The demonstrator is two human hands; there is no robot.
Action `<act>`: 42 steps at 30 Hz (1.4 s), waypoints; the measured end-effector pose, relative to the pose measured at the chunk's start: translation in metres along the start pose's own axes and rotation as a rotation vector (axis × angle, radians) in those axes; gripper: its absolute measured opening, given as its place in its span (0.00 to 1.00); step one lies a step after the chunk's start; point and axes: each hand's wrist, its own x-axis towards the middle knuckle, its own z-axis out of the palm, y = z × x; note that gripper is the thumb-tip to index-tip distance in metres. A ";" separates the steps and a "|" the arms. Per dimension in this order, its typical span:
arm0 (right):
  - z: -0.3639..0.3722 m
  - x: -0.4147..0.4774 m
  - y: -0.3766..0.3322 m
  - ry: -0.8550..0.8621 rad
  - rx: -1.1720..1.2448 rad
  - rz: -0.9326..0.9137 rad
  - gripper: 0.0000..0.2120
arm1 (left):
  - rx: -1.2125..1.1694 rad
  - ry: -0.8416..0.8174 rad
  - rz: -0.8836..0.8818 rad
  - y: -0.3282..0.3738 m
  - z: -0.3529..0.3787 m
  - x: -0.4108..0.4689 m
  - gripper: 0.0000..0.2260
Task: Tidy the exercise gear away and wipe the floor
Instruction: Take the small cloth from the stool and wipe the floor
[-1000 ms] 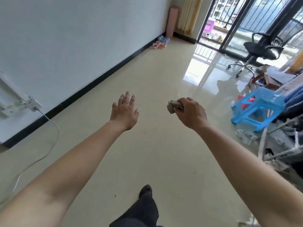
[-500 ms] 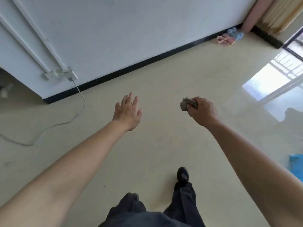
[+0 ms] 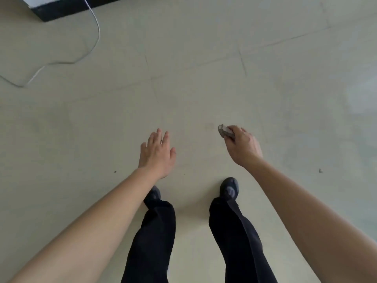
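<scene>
My right hand (image 3: 242, 147) is closed around a small grey rag (image 3: 224, 131), whose crumpled end sticks out past my fingers, held above the beige tiled floor (image 3: 204, 78). My left hand (image 3: 158, 153) is stretched out flat, fingers apart, holding nothing. Both hands hover over the floor just ahead of my two feet in dark shoes (image 3: 229, 187). A faint smudge (image 3: 210, 126) marks the tile just left of the rag. No exercise gear is in view.
A white cable (image 3: 89, 52) snakes across the floor at the upper left, coming from the wall corner with its black skirting (image 3: 61, 9). Small dark specks (image 3: 115, 171) lie on the tiles, another speck (image 3: 320, 170) at the right.
The view has tilted down from the room and wall to the floor at my feet. Both feet now stand side by side. My hands keep their poses, the rag still gripped.
</scene>
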 end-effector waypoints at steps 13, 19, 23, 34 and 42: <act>0.315 0.152 0.050 -0.107 0.014 -0.092 0.16 | 0.022 -0.021 -0.036 -0.074 0.291 0.177 0.26; 0.414 0.205 0.065 -0.053 -0.036 -0.294 0.19 | -0.008 0.065 -0.066 -0.097 0.372 0.248 0.26; 0.465 0.227 0.080 0.043 -0.037 -0.497 0.18 | -0.029 0.152 -0.133 -0.111 0.407 0.289 0.30; 0.477 0.265 0.093 0.073 -0.285 -0.713 0.27 | -0.061 0.293 -0.133 -0.134 0.435 0.326 0.24; 0.482 0.260 0.109 0.076 -0.304 -0.806 0.22 | -0.079 0.362 -0.143 -0.129 0.454 0.327 0.25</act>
